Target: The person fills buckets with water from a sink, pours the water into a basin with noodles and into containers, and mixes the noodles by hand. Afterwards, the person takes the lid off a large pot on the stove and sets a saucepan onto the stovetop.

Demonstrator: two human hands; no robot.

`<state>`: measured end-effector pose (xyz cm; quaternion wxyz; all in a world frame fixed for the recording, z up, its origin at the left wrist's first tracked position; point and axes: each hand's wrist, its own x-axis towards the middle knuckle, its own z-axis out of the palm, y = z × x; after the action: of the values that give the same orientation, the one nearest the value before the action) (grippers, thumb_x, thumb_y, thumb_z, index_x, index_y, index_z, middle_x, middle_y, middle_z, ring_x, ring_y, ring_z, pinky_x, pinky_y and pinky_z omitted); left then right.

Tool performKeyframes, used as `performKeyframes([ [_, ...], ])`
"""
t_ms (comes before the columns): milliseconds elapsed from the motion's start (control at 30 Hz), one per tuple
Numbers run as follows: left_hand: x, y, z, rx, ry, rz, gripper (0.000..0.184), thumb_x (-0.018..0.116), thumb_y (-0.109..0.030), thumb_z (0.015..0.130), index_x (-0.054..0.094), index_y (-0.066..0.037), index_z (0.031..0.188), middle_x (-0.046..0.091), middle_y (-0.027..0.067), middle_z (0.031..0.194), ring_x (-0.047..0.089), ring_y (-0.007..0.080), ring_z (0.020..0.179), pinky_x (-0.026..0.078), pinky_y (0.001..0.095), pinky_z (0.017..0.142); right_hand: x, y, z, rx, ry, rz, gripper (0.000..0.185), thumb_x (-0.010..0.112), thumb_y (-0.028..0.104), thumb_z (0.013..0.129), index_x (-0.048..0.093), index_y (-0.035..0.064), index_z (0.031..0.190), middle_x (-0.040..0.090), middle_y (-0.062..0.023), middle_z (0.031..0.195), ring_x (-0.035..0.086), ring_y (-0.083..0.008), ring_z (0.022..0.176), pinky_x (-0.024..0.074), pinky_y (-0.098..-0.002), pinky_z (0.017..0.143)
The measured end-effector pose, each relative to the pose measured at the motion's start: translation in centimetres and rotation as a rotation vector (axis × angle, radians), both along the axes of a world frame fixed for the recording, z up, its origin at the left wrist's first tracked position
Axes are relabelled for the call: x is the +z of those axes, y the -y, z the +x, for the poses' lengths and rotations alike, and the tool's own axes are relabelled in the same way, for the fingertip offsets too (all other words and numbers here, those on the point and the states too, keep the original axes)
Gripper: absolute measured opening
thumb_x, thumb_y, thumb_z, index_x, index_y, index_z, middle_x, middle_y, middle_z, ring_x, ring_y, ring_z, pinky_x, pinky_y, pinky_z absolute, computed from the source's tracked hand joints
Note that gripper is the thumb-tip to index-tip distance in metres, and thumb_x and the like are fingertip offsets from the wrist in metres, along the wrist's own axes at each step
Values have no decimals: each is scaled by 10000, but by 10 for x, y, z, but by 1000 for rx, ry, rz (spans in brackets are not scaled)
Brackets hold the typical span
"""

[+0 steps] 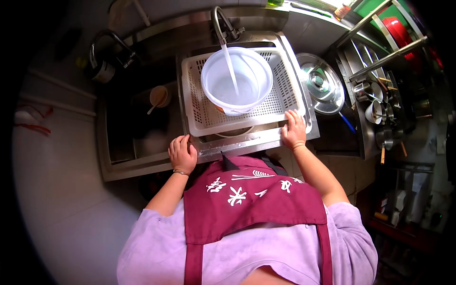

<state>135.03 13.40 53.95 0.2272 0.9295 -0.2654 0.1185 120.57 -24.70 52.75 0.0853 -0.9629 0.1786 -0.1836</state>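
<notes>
Water runs from a curved metal faucet (218, 28) into a white plastic bucket (240, 105). The bucket stands in a white perforated plastic basket (202, 124), which sits over the right sink basin. My left hand (182, 154) rests on the sink's front rim (228, 148), left of the basket's near corner, fingers bent loosely and holding nothing. On the right, my right hand (294, 130) lies at the near right corner of the basket, with its fingers laid over the basket's edge. Neither hand touches the bucket.
The dark left basin holds a small cup (159, 96) with a light-handled utensil. A second faucet (111, 38) stands behind it. To the right are a round metal lid (320, 83), a blue stick-like item (347, 122), a metal rack (375, 42) and several pots and ladles.
</notes>
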Motion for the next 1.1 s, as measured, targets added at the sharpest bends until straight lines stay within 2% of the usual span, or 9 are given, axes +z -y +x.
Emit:
performKeyframes([
  [1100, -1, 0, -1, -6, 16, -16, 361, 565, -170, 739, 552, -81, 1089, 533, 86, 1099, 482, 288, 1062, 368, 409, 914, 3, 0, -1, 0, -4, 24, 482, 523, 164, 727, 482, 88, 1201, 468, -97, 1262, 359, -281, 1265, 235, -447, 1069],
])
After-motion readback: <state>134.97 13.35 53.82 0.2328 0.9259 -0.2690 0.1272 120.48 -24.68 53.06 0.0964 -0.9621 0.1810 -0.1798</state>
